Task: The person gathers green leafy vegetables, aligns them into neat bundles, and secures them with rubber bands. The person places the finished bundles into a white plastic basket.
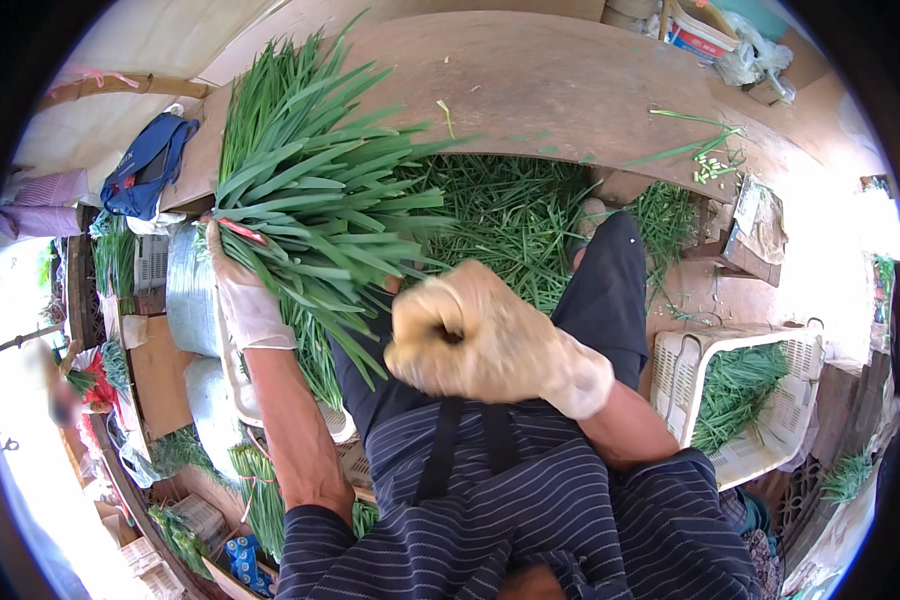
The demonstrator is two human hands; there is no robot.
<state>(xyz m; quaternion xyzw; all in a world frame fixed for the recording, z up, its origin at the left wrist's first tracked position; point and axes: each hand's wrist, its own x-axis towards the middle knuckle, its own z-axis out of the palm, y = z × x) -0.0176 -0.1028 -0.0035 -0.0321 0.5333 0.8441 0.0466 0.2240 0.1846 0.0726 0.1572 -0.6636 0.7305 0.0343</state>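
My left hand (245,300), in a pale glove, is closed around the base of a big bunch of garlic chives (315,200). A red tie (241,231) wraps the bunch beside my fingers, and the long flat leaves fan out up and to the right. Over my lap, just right of the leaf tips, is my right hand (495,335) in a yellowed glove. Its fingers curl into a loose fist with a dark hollow in the middle, and nothing shows in it. Motion smears this hand somewhat.
Ahead curves a wooden table (530,70) with leaf scraps on its right. Loose green leaves (515,225) pile beneath it. A white plastic basket (670,385) holding leaves stands at right. At left are a blue bag (150,165), wrapped rolls (192,300) and a tied bunch (260,485).
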